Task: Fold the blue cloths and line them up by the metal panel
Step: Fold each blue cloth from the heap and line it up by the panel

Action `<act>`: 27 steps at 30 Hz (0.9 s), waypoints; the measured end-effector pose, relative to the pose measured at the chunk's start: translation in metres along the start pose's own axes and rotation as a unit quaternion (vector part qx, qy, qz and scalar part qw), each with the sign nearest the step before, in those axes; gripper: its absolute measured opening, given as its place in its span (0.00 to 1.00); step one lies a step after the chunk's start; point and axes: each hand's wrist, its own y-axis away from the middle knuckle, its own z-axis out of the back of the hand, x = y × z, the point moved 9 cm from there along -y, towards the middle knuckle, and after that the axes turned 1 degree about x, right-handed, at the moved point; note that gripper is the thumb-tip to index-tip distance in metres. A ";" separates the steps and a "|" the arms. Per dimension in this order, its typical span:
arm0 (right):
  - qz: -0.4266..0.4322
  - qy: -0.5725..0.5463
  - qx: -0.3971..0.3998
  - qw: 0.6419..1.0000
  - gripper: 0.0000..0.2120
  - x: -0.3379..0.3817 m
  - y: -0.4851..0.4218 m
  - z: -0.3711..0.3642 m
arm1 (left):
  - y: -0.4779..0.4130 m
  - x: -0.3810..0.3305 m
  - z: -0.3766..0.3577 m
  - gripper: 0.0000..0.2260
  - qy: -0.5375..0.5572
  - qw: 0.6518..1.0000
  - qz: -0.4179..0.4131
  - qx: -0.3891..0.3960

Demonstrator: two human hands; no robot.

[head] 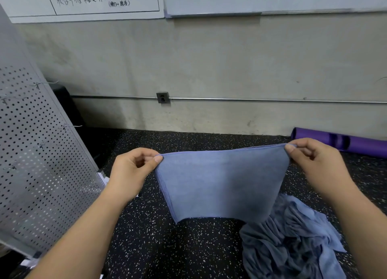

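**Blue cloth held between two hands, over the floor**

Blue fabric, one piece, is what both hands grip. My view is the head camera.

1. Hands: two. The left hand [134, 169] pinches the upper left corner of the blue cloth [222, 184] between thumb and curled fingers. The right hand [314, 159] pinches the upper right corner the same way. The hands are well apart, and the top edge runs taut between them.
2. Held cloth: one. It hangs in the air above the floor [178, 247]. Stacked edges along its top and left side show that it is doubled over.
3. Loose cloths: one crumpled heap of blue cloths [293, 243] lies on the floor at lower right. I cannot count the pieces in it. The held cloth's lower right corner overlaps it in view; I cannot tell whether they touch.
4. Metal panel [41, 163]: one, perforated, standing at the left. Its wire hooks [69, 127] are too faint to count.
5. Purple mat [343, 142]: one, rolled, lying against the wall [230, 58] at right.
6. Wall fittings: one socket [162, 97] on one horizontal conduit [272, 99].
7. Whiteboards [272, 0]: two. The left one carries handwritten characters ending in "PK"; the smaller bracketed note is not legible to me.
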 end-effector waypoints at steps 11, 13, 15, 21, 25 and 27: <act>-0.014 -0.116 -0.050 0.992 0.05 -0.009 -0.003 0.017 | 0.001 -0.018 -0.006 0.07 -0.003 1.000 -0.020 0.009; -0.008 -0.124 -0.044 0.991 0.07 -0.008 -0.003 0.017 | 0.001 -0.020 -0.007 0.09 -0.004 1.000 -0.025 0.009; -0.005 -0.122 -0.037 0.992 0.09 -0.007 -0.003 0.017 | 0.000 -0.020 -0.008 0.10 -0.006 1.000 -0.026 0.006; 0.011 -0.082 -0.022 0.996 0.12 -0.006 -0.004 0.018 | 0.000 -0.019 -0.010 0.10 -0.026 0.999 -0.028 0.000; 0.015 -0.089 -0.018 0.996 0.13 -0.007 -0.006 0.017 | 0.000 -0.010 -0.010 0.05 -0.069 0.997 -0.020 0.003; 0.012 -0.086 -0.016 0.996 0.13 -0.008 -0.006 0.015 | 0.001 -0.007 -0.008 0.02 -0.107 0.994 -0.024 0.003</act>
